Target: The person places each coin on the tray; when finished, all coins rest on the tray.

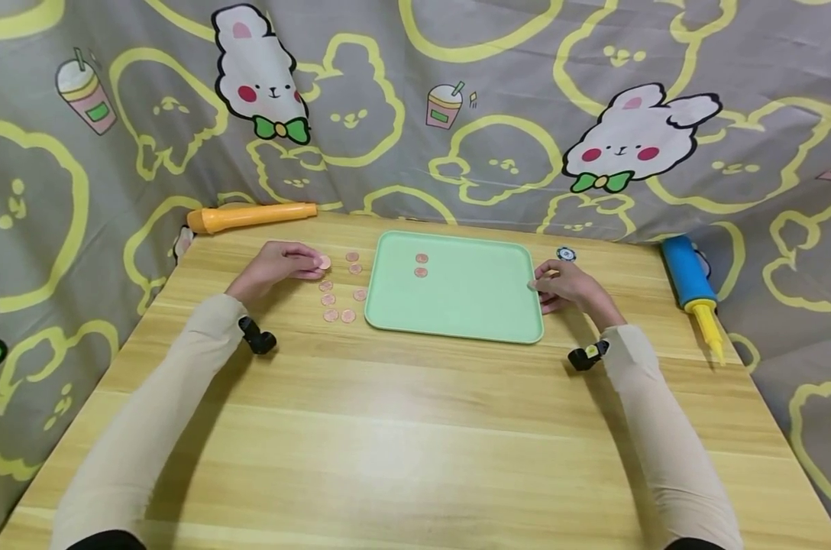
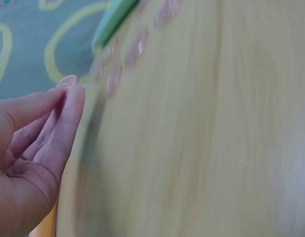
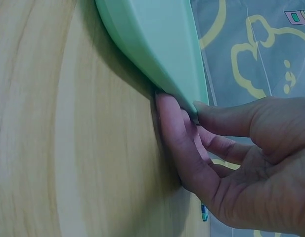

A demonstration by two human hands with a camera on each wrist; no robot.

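Between its thumb and fingertips my left hand (image 1: 281,263) pinches a small round pinkish disc (image 1: 324,262), its edge showing at the fingertips in the left wrist view. Several similar pinkish discs (image 1: 328,299) lie on the table just beside that hand, left of a mint-green tray (image 1: 457,325). Two more discs (image 1: 421,258) lie on the tray's floor, one in front of the other. My right hand (image 1: 565,284) holds the tray's right edge, thumb on the rim and fingers underneath, as the right wrist view (image 3: 231,153) shows.
A blue-and-white chip (image 1: 566,253) lies behind my right hand. An orange microphone-shaped object (image 1: 250,218) is at the back left. On the right edge rests a blue pump with a yellow nozzle (image 1: 693,286). A patterned curtain (image 1: 505,114) hangs behind the wooden table (image 1: 388,428).
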